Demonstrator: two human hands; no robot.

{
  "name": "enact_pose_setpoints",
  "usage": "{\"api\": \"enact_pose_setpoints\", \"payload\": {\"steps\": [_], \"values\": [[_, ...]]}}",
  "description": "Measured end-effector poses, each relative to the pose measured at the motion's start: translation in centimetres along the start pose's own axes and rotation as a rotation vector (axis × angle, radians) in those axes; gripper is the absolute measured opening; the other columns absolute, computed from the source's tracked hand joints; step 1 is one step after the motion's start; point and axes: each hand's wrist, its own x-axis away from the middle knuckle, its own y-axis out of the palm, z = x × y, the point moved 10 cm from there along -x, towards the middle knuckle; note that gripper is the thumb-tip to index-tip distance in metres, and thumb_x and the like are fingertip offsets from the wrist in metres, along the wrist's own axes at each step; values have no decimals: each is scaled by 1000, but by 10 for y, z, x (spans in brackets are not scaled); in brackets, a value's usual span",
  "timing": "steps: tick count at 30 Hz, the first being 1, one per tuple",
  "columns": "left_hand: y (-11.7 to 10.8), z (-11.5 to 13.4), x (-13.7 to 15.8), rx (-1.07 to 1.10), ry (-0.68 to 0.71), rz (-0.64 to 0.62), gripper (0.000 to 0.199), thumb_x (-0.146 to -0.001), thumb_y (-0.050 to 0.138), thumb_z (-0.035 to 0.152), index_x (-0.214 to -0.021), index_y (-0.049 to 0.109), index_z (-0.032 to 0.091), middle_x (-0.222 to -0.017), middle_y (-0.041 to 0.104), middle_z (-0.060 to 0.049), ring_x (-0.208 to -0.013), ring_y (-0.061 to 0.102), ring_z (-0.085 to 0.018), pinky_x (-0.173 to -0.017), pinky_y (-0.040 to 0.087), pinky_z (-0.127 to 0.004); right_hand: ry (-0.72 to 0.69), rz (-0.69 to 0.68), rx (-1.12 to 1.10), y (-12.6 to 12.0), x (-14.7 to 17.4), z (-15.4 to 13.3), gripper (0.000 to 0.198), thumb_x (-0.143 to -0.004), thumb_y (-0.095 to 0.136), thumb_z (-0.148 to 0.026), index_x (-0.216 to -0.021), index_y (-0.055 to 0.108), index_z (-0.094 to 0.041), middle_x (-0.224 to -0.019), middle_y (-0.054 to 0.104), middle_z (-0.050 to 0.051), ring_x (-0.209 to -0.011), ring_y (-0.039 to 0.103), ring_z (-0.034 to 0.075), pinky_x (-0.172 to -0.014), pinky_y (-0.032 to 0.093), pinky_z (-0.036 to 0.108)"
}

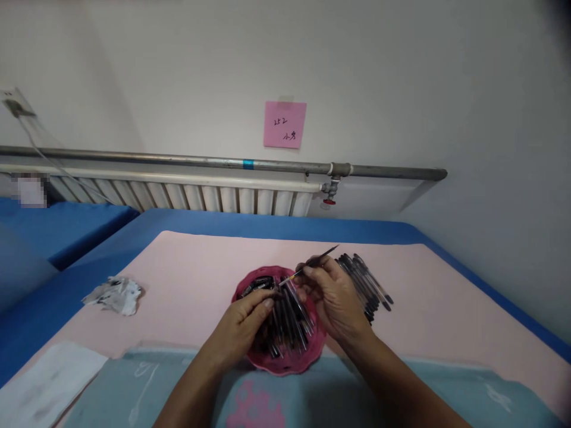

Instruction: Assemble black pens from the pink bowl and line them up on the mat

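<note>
Above the basket, a thin pen refill [289,278] with a dark pointed end slants up to the right. My right hand [333,292] is closed around its dark upper part, the tip sticking out past the fingers. At the lower end my left hand [245,321] pinches with thumb and forefinger; the fingertips partly hide what is there. Below both hands, the pink scalloped basket [285,370] holds many dark pen parts [289,324], clear tubes and black pieces. To the right of my right hand, several black-capped pens [368,282] lie side by side on the pink surface.
A crumpled grey-white paper or cloth [116,295] lies to the left on the pink tabletop [191,267]. Nearer is a smudged white sheet [49,380]. A teal cloth [147,380] covers the front edge. Behind stand a radiator [214,196], a pipe [178,159] and the wall.
</note>
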Motion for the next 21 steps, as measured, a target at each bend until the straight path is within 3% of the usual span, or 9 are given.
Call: {"api": "enact_pose_setpoints", "payload": {"steps": [8, 11, 14, 18, 21], "values": [[2, 4, 1, -16, 9, -27, 32, -88, 47, 36, -114, 64, 26, -112, 66, -3, -104, 57, -21, -95, 38, -35, 1, -57, 64, 5, 0, 0, 20, -67, 66, -24, -78, 50, -20, -59, 58, -6, -46, 53, 10, -40, 40, 19], [5, 2, 1, -2, 8, -47, 32, -88, 48, 36, -113, 65, 26, -110, 66, -3, -103, 56, -21, -94, 39, -34, -36, -85, 220, 5, 0, -6, 16, -70, 63, -25, -78, 49, -20, -57, 59, -6, -40, 50, 8, -41, 37, 20], [6, -2, 1, 23, -5, -50, 31, -87, 50, 36, -110, 66, 24, -103, 67, -3, -97, 57, -20, -90, 40, -32, 22, -167, 375, 10, 3, 4, 12, -71, 61, -25, -77, 52, -19, -56, 59, -5, -38, 46, 7, -40, 34, 20], [3, -9, 0, 96, -66, -3, 26, -83, 55, 39, -95, 69, 20, -80, 64, -2, -73, 54, -13, -67, 42, -24, 145, -291, 454, 21, 11, 26, 11, -71, 60, -25, -78, 57, -18, -56, 53, -7, -40, 40, 6, -41, 31, 20], [-4, -13, 1, 209, -131, 70, 25, -79, 60, 42, -83, 65, 17, -58, 50, 3, -49, 40, -6, -45, 29, -18, 138, -303, 495, 22, 11, 25, 19, -74, 58, -31, -89, 59, -19, -62, 54, -5, -48, 44, 8, -45, 33, 21]]}}
